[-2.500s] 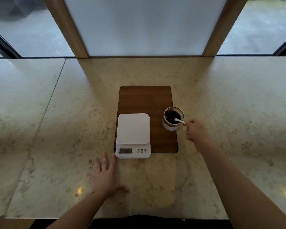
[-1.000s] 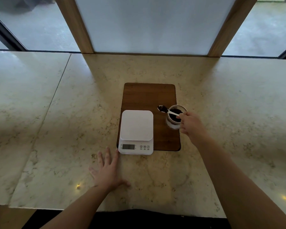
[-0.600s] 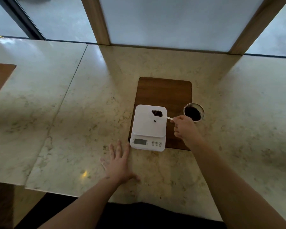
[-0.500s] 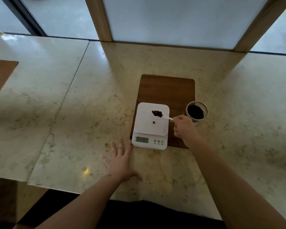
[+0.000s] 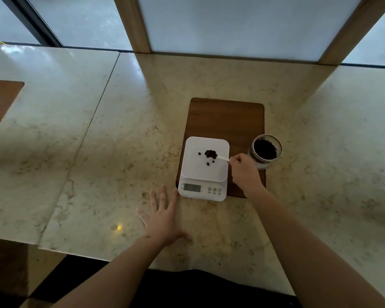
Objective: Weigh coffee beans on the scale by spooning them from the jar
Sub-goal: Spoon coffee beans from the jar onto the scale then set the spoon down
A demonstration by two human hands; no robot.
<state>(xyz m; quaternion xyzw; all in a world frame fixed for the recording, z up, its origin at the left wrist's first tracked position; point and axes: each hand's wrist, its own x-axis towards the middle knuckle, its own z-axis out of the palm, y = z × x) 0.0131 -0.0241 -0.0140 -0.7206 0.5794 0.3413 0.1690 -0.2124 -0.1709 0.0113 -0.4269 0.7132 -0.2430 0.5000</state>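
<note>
A white digital scale [image 5: 196, 170] rests on the front left of a brown wooden board [image 5: 226, 118]. A small heap of dark coffee beans [image 5: 210, 154] lies on its platform, with a few loose beans beside it. My right hand [image 5: 245, 172] pinches the handle of a white spoon [image 5: 223, 158], whose bowl is at the heap. An open glass jar [image 5: 266, 150] with dark beans inside stands at the board's right edge, just behind that hand. My left hand [image 5: 162, 218] lies flat on the counter, fingers spread, in front of the scale's left corner.
The marble counter [image 5: 120, 152] runs left and right, with a seam left of the board. A second brown board [image 5: 0, 101] shows at the far left edge. Wooden window posts [image 5: 133, 23] rise behind the counter.
My right hand carried a spoonful from the jar leftward over the scale and tipped beans onto the platform. A few more loose beans now lie beside the heap. My left hand stayed flat.
</note>
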